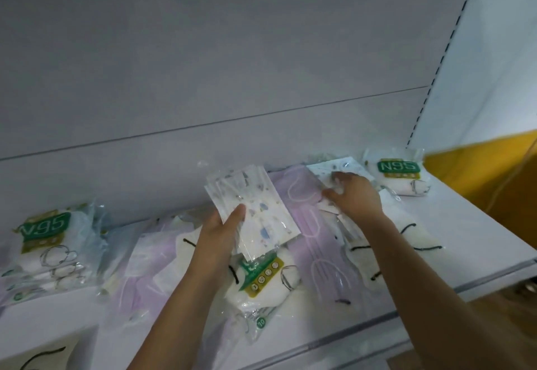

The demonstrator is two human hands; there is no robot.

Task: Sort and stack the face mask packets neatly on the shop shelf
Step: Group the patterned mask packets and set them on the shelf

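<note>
A white shelf [453,224] runs from 8 to 3 o'clock under a grey back panel [203,49]. Crinkly clear packets litter it: lilac masks [316,224] at centre, an N95 pack [399,174] at 2 o'clock, another N95 pack [48,241] at 9. The left hand [220,230] pinches a fanned stack of printed packets [255,212], hiding a third pack below. The right hand [354,195] presses curled fingers onto a printed packet [334,167] at 1 o'clock; whether it grips is unclear.
</note>
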